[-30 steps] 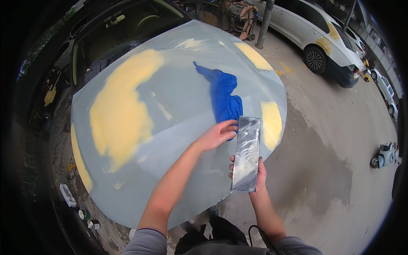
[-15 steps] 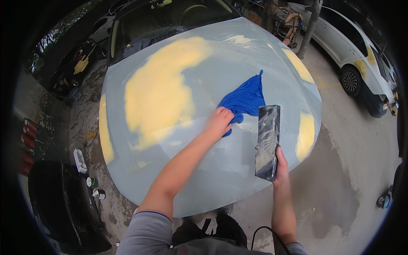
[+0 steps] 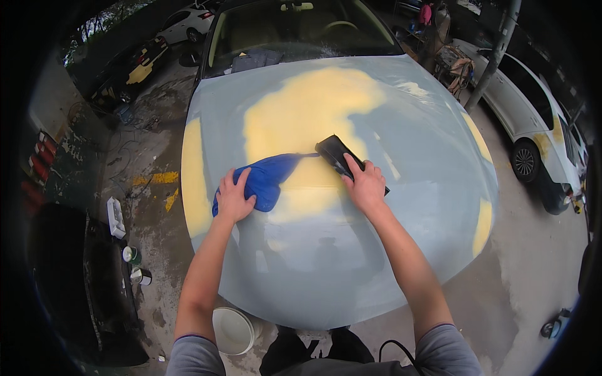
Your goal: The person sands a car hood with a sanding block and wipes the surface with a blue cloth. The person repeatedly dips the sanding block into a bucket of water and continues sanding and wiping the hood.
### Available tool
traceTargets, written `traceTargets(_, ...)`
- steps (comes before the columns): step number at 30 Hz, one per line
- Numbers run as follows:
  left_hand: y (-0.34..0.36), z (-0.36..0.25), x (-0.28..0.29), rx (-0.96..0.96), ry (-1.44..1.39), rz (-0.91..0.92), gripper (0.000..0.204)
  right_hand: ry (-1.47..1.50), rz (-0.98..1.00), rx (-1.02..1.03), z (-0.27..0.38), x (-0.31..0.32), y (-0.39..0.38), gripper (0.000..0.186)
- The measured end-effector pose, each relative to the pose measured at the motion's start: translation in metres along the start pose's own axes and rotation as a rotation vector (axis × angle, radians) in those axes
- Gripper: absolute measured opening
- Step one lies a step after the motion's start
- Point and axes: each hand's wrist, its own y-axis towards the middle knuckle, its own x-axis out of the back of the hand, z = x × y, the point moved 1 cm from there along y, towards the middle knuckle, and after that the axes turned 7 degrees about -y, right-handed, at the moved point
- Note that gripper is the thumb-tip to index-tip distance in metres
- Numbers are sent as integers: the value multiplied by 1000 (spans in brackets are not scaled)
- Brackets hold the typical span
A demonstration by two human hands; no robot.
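Note:
A car hood (image 3: 439, 263) in grey primer carries a large pale yellow patch (image 3: 301, 100) and smaller ones along its sides. My left hand (image 3: 234, 197) grips a bunched blue cloth (image 3: 269, 178) lying on the hood's left part, its fingers curved over it. My right hand (image 3: 367, 185) is closed on a long black block (image 3: 333, 150), which rests flat and diagonal on the yellow patch, just right of the cloth's tip. The block's underside is hidden against the hood.
The windscreen (image 3: 301, 34) is behind the hood. A white car (image 3: 527, 109) and a pole (image 3: 492, 66) stand right. A white bucket (image 3: 235, 329) sits below the hood's front edge. A white tray (image 3: 116, 218), cans (image 3: 130, 255) and a black panel (image 3: 69, 282) are at left.
My left hand has taken the blue cloth from the middle leftward. My right hand has turned the block over and moved it from the right onto the yellow patch. The view has shifted.

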Motion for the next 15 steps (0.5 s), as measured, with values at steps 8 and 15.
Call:
traceTargets(8, 74, 39, -22, -81, 24, -60, 57, -131, 62, -98, 71, -52, 31, 62)
traceTargets(15, 161, 84, -5, 90, -437, -517, 39, 35, -71, -32, 133, -59, -24, 65)
